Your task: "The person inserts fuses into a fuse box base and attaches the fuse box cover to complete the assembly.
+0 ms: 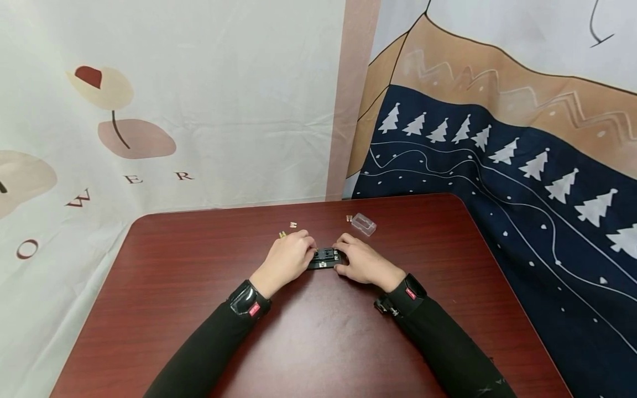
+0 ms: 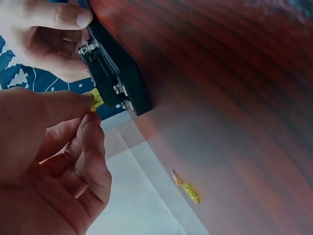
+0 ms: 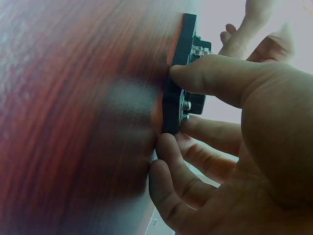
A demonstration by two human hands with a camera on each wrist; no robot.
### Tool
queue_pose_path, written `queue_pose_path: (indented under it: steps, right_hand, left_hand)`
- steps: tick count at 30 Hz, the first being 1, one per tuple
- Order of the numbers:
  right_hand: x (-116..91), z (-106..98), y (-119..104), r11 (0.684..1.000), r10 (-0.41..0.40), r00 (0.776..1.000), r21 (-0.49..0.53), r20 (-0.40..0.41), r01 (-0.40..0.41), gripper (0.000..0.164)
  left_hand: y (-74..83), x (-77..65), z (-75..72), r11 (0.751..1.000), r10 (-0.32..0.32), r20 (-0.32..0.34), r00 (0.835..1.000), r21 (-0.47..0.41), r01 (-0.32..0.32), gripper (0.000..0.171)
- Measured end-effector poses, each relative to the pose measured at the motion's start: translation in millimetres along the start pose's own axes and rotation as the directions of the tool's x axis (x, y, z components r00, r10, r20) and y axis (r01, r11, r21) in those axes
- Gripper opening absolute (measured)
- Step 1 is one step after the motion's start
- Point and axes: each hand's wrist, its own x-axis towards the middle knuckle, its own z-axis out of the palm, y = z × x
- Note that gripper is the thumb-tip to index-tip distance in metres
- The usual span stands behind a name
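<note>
A black block with metal screws (image 1: 325, 258) lies on the table between the two hands. My left hand (image 1: 286, 260) is at its left end. In the left wrist view, that hand's thumb and index finger pinch a small yellow piece (image 2: 96, 99) against the block's raised middle part; whether it is seated there is hidden. My right hand (image 1: 365, 262) holds the block's right end, with the thumb (image 3: 195, 76) on one long side and fingers on the opposite side. A similar small yellow piece with a coppery end (image 2: 190, 192) lies on the table beyond the left hand.
A small clear plastic box (image 1: 364, 224) lies beyond the right hand, with a little pale piece (image 1: 349, 218) beside it. Another little pale piece (image 1: 293, 225) lies beyond the left hand. The reddish-brown table (image 1: 199, 276) meets hanging printed cloths at its far edge.
</note>
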Motion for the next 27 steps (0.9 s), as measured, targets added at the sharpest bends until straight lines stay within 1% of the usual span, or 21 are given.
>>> queue_pose_path:
  steps: [1,5,7,8,13,18,23,27]
  right_hand:
    - [1.9,5.4,8.2,1.0,-0.024,1.0,0.006,-0.011,0.024,0.051]
    - [2.1,5.9,8.6,1.0,-0.024,1.0,0.009,-0.013,0.024,0.051]
    - [2.4,5.8,8.5,1.0,-0.018,1.0,0.008,-0.008,0.018,0.051]
    - [0.7,0.6,0.0,1.0,0.008,1.0,0.0,0.001,-0.008,0.051]
    - [1.4,0.2,-1.1,0.999,0.034,0.999,-0.014,0.014,-0.034,0.052]
    - [1.1,0.3,-0.1,0.999,0.052,0.998,-0.002,0.027,-0.052,0.054]
    - [0.8,0.3,0.4,0.999,0.038,0.999,-0.003,0.016,-0.038,0.051]
    - [1.0,-0.2,0.9,1.0,0.022,1.0,-0.01,0.01,-0.021,0.047]
  left_hand:
    - [-0.1,0.4,0.1,1.0,-0.001,0.003,1.0,-0.001,0.001,0.008]
    - [0.3,1.8,-1.0,1.0,0.001,0.015,1.0,0.01,-0.001,0.009]
    - [0.7,2.1,-2.0,1.0,0.009,0.019,1.0,0.019,-0.01,0.009]
    - [0.8,2.3,-2.5,1.0,0.014,0.02,1.0,0.023,-0.014,0.01]
    - [1.2,3.4,-3.5,0.999,0.036,0.017,0.999,0.037,-0.037,0.012]
    - [1.7,5.3,-3.5,0.997,0.047,0.02,0.999,0.057,-0.048,0.013]
    - [3.1,6.0,-4.6,0.996,0.049,0.04,0.998,0.079,-0.052,0.014]
    - [2.0,5.6,-3.9,0.997,0.031,0.058,0.998,0.072,-0.035,0.014]
